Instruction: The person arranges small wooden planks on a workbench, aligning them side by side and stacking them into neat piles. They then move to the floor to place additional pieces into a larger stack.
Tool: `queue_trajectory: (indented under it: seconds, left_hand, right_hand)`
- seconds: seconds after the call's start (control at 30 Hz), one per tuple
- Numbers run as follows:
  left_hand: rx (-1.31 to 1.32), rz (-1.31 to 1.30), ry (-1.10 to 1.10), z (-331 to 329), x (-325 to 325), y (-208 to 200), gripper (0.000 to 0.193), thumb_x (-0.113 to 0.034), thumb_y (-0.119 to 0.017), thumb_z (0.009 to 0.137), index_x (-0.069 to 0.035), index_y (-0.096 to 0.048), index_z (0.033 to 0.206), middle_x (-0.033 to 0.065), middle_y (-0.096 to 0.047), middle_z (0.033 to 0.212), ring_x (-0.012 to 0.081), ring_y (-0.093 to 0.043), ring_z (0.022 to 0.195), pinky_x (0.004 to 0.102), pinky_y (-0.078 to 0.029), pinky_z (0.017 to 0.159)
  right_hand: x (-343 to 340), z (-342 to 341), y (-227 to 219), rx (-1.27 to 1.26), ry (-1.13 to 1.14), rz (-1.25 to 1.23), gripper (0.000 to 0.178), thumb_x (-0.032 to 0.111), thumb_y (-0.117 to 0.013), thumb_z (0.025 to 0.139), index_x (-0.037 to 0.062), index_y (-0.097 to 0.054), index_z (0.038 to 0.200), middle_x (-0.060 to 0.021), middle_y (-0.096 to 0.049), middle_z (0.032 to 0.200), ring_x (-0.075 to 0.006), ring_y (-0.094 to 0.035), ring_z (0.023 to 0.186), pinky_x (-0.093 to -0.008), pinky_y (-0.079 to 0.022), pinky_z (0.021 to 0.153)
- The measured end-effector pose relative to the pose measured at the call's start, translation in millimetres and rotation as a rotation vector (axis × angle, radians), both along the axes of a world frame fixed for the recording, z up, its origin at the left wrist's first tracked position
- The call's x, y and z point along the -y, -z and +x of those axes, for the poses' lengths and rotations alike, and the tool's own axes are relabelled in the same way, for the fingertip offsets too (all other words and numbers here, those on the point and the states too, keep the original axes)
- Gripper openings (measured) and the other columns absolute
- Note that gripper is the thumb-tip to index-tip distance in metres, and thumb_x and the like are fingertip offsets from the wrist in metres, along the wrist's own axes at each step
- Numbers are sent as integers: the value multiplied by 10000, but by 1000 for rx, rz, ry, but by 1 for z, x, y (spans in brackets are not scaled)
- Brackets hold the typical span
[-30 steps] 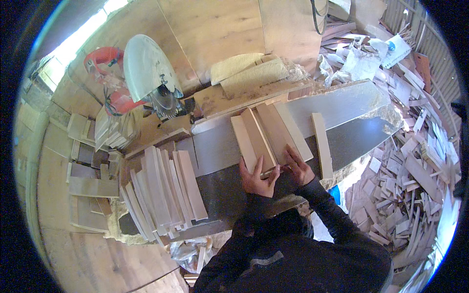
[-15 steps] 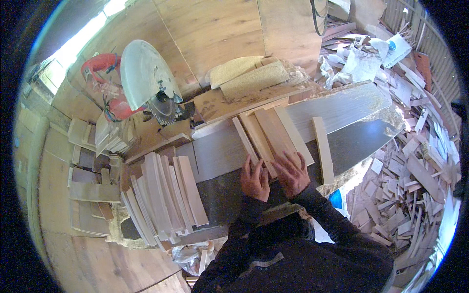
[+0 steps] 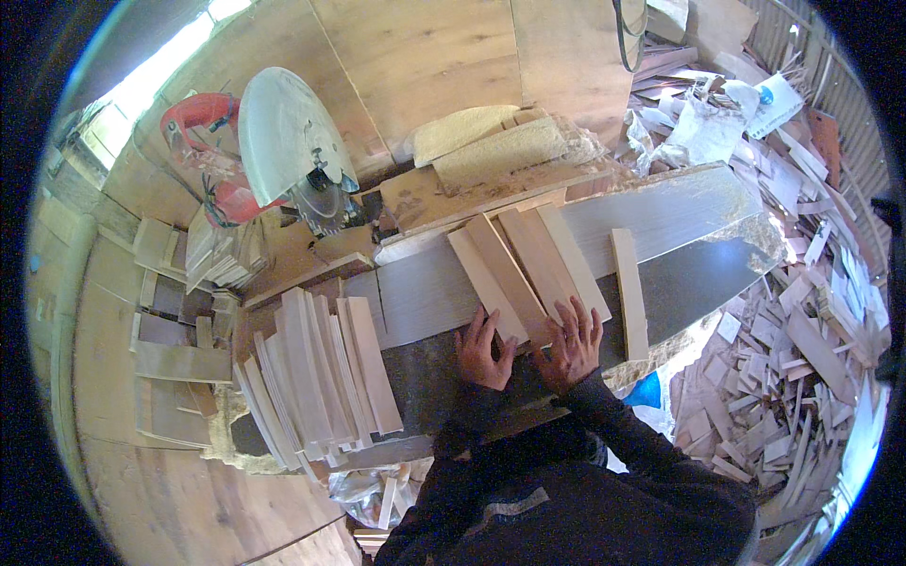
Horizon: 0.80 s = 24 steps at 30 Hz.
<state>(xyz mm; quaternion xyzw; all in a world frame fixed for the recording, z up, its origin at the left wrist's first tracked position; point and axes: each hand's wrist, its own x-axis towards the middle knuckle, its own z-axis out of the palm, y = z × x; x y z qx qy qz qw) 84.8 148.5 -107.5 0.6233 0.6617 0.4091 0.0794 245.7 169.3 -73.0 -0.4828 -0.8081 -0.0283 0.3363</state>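
Note:
A row of light wooden strips lies side by side on the dark and grey saw table (image 3: 429, 292) in front of me. My left hand (image 3: 485, 354) is at the near end of the leftmost strip (image 3: 483, 286), fingers apart and touching it. My right hand (image 3: 570, 349) rests with spread fingers on the near ends of the right-hand strips (image 3: 545, 264). Between the two pairs of strips runs a narrow gap. Farther right, a single strip (image 3: 629, 294) lies apart from the row.
A circular saw blade (image 3: 323, 213) under a pale guard (image 3: 283, 127) stands at the far left, beside a red machine part (image 3: 203, 113). Several stacked strips (image 3: 321, 368) lie left of my hands. Wood offcuts (image 3: 764, 377) heap up on the right.
The leftmost strip has turned from its edge onto its flat face. My left hand has shifted slightly left and its fingers have spread. My right hand stays on the strips.

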Motion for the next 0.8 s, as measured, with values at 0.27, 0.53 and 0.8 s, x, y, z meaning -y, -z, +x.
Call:
queue_trajectory:
  seconds: [0.27, 0.53, 0.8]
  left_hand:
    - [-54, -93, 114, -13, 4, 3, 605, -475, -590, 813, -155, -473, 1313, 157, -357, 1421, 340, -416, 1251, 602, -257, 1016]
    - [11, -120, 162, -22, 11, -3, 571, -395, -606, 825, -138, -464, 1315, 155, -334, 1434, 333, -429, 1245, 596, -265, 1021]
    - [-17, -131, 198, -17, 9, -11, 636, -344, -689, 753, -146, -465, 1315, 189, -331, 1427, 344, -403, 1263, 600, -246, 1025]
  right_hand:
    - [7, 0, 2, 46, -20, -4, 476, 270, -715, 688, 115, -576, 1116, -78, -540, 1184, -269, -459, 1175, -590, -212, 1032]
    - [21, -9, 18, -19, 31, 105, 314, 267, -689, 731, 129, -646, 1009, -49, -595, 1134, -211, -507, 1128, -562, -242, 1021]
    - [6, -4, 13, 181, -36, 97, 421, 329, -658, 758, 138, -602, 1128, -84, -509, 1306, -260, -421, 1254, -562, -222, 1028]
